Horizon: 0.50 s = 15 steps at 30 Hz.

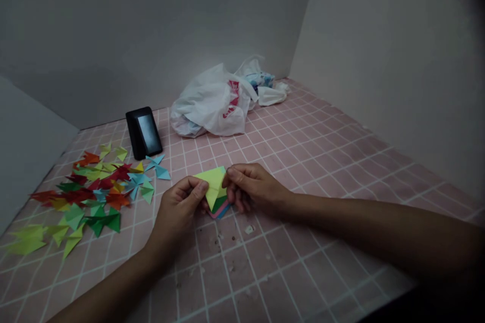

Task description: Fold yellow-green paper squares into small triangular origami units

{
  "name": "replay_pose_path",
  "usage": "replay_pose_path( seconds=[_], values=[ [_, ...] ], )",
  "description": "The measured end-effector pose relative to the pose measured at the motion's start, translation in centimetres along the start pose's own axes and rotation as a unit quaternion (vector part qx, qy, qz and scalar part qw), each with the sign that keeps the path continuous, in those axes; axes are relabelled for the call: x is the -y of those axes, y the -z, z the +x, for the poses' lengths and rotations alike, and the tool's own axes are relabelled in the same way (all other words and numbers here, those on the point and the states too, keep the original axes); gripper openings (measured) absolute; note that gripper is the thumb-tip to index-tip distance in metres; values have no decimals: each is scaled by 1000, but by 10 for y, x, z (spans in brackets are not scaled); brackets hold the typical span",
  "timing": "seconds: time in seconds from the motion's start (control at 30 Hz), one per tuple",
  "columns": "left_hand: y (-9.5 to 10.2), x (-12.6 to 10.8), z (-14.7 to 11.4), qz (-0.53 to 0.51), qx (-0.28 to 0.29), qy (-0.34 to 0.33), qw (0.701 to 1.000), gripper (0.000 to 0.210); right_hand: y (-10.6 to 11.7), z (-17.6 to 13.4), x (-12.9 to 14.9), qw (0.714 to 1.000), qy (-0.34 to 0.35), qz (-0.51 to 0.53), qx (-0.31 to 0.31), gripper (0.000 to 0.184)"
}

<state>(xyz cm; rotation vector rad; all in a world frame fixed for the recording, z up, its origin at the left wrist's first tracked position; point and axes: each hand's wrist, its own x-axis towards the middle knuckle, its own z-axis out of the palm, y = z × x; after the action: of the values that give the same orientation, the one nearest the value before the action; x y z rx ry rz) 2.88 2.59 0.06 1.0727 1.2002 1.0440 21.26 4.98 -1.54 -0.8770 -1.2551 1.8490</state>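
A yellow-green sheet of origami paper (212, 193), partly folded to a point at the bottom, is held up between my hands. My left hand (186, 196) pinches its left side, thumb on top. At the right edge, my right hand (253, 187) has its thumb and index finger closed on the paper; the other fingers curl below. Beneath the folded sheet show the edges of a small stack of coloured paper (223, 210) in green, pink and blue. Whether the sheet touches the stack, I cannot tell.
Many folded paper pieces (98, 186) in red, green, yellow and blue spread over the left of the pink checked tablecloth (303, 161). Behind them a phone (149, 133) leans on a black stand (133, 131). White plastic bags (212, 101) lie against the back wall.
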Motion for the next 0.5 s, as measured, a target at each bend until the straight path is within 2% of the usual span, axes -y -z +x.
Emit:
replay_pose_path(
  seconds=[0.1, 0.27, 0.37, 0.5],
  values=[
    [-1, 3, 0, -45, 2, 32, 998, 28, -2, -1, -1, 999, -24, 9, 38, 24],
    [-7, 4, -3, -123, 51, 98, 986, 29, -6, -3, 0, 997, -45, 13, 68, 24],
    [-8, 4, -4, -143, 69, 108, 981, 28, -5, -3, 0, 996, -44, 21, 71, 27],
    [-8, 3, -3, -153, 74, 113, 979, 27, -4, -2, -1, 996, -44, 19, 77, 23]
  ],
)
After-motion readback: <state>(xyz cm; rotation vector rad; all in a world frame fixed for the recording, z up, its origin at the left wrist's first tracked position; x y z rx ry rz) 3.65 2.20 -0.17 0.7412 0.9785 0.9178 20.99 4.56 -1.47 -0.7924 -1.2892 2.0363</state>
